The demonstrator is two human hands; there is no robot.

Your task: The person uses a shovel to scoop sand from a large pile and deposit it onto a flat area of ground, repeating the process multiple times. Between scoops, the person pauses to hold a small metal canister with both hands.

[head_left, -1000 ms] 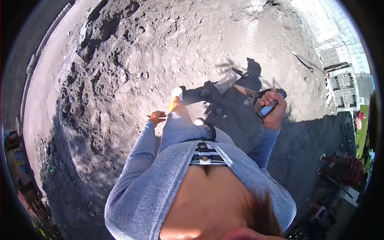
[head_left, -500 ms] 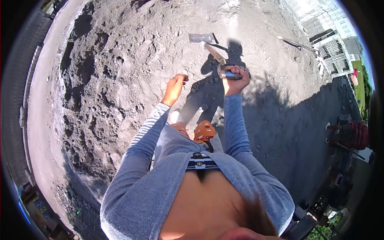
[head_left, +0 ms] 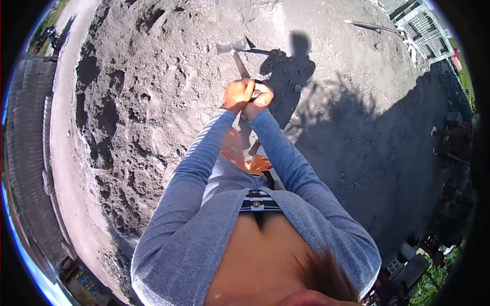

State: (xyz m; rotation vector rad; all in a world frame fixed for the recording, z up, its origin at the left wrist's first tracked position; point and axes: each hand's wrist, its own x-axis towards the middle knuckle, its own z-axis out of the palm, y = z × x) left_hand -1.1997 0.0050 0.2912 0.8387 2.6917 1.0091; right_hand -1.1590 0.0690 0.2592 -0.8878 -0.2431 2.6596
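A shovel stands in front of me. Its wide grey blade [head_left: 233, 48] meets the grey, sandy ground, and its brown wooden shaft [head_left: 240, 65] rises toward me. Both my hands are closed together at the shovel's top end. My right hand [head_left: 263, 97] is wrapped round the handgrip, which is mostly hidden by fingers. My left hand [head_left: 238, 95] presses close against it, its fingers lapping over the grip and the right hand. Below them, the orange patterned cloth [head_left: 259, 164] shows near my feet.
Rough, pitted soil [head_left: 127, 122] spreads on the left, bordered by a pale path [head_left: 71, 153]. A white crate [head_left: 423, 33] and a long pole [head_left: 372, 25] lie at the upper right. In the shade at far right is a partly visible person [head_left: 454, 137].
My left hand, free before, has come up to the shovel's handgrip beside my right hand. The right hand, shaft and blade have shifted left in view.
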